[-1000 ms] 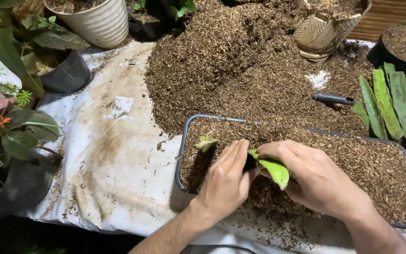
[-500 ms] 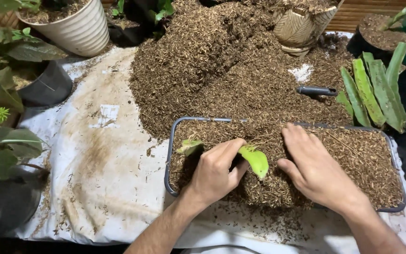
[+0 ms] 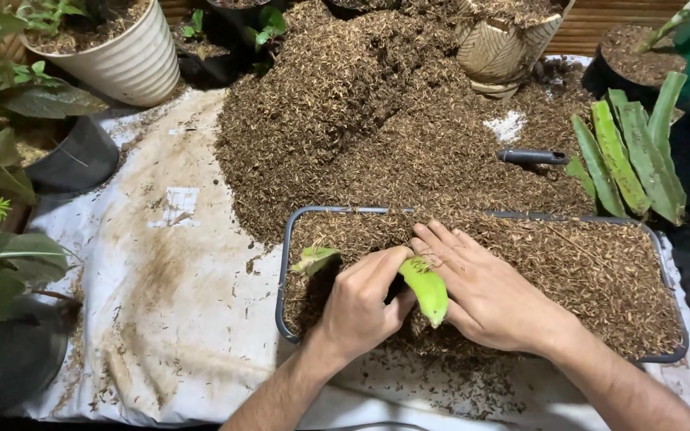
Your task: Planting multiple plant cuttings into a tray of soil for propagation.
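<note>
I am looking down at a long grey planter tray (image 3: 283,263) filled with brown husk mix, sitting on a stained white sheet (image 3: 177,263) over the surface. My left hand (image 3: 358,307) is curling its fingers around the base of a flat green cutting (image 3: 423,287), which is standing tilted in the mix near the tray's left end. My right hand (image 3: 485,295) is lying flat and unclenched, pressing the husks just beside the cutting and touching it. The cutting looks fleshy, light and fairly stiff, likely to snap or bruise if bent, so I judge the low, thick end the safest place to grip. A smaller cutting (image 3: 315,258) is poking up just left of my left hand. Behind the tray a big husk heap (image 3: 377,104) is half burying a dark tool handle (image 3: 533,156). More green cuttings (image 3: 628,152) are lying at the right. I am seeing one small pale rectangular patch (image 3: 172,207) on the sheet, possibly a label.
</note>
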